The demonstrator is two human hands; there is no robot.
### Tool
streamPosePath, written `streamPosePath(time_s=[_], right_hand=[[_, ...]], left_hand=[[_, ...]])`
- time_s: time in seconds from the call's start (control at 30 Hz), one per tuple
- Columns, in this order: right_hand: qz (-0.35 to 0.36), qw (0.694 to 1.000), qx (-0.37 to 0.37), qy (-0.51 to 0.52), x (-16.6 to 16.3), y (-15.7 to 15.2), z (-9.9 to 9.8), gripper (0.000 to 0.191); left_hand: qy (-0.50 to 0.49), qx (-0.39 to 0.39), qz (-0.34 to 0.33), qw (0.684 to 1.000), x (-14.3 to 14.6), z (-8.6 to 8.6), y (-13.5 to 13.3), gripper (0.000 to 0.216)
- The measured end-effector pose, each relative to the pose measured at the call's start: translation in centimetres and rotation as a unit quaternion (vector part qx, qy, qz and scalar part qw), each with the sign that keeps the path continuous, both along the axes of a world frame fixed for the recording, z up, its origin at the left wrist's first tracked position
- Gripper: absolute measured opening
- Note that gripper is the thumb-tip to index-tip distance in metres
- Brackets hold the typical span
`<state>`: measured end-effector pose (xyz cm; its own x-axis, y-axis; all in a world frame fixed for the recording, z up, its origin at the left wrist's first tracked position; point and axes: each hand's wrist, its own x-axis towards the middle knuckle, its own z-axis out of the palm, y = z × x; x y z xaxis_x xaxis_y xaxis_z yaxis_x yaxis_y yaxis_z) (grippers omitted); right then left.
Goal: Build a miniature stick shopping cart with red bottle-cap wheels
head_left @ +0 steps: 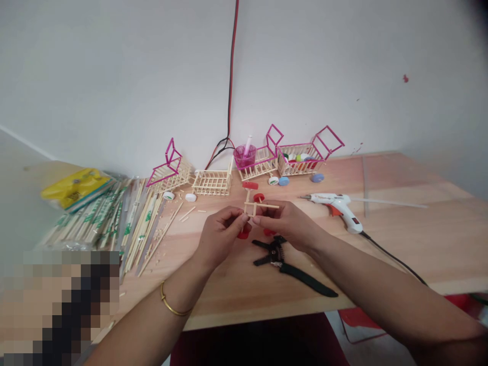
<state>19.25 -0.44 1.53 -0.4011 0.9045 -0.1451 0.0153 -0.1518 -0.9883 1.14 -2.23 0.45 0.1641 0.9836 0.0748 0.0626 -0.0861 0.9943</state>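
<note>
The left hand (223, 231) is closing thumb and fingers on the near left corner of a small stick frame (254, 205); the right hand (292, 223) is pinching the same piece at its near right side. The frame is therefore sitting between the two sets of fingertips, just beyond them. Whether its red caps (250, 185) are touching the table (400, 244) cannot be told.

For sound handling, both hands should, in this inspector's judgement, be pinching lightly and evenly, keeping the sticks square and the joints free of twist.

As to direction, the longest clearly visible stick is lying crosswise, its free end pointing right, past the right hand's fingertips. Other sticks are running away from the hands towards the two far caps; the near caps are showing beneath the fingers. The overall long axis is remaining uncertain, the fingers hiding the near part.

A dark-handled plier-type tool (295, 274) is lying below the right hand; a white glue gun (345, 207) is resting to its right.
</note>
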Motion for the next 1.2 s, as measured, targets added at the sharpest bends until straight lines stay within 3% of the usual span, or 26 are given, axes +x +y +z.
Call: streamPosePath(time_s=[0.6,0.9,1.2], right_hand=[[0.012,1.000,-0.004,-0.019,0.12,0.00,-0.03,0.028],[-0.004,1.000,-0.010,-0.024,-0.09,0.03,0.24,0.034],[0.041,0.998,-0.008,-0.036,0.57,0.36,0.76,0.034]], left_hand=[[-0.225,-0.165,-0.020,0.960,0.20,-0.55,0.35,0.026],[-0.235,-0.188,-0.011,0.953,0.15,-0.50,0.37,0.026],[-0.211,-0.214,-0.057,0.952,-0.08,-0.58,0.67,0.025]])
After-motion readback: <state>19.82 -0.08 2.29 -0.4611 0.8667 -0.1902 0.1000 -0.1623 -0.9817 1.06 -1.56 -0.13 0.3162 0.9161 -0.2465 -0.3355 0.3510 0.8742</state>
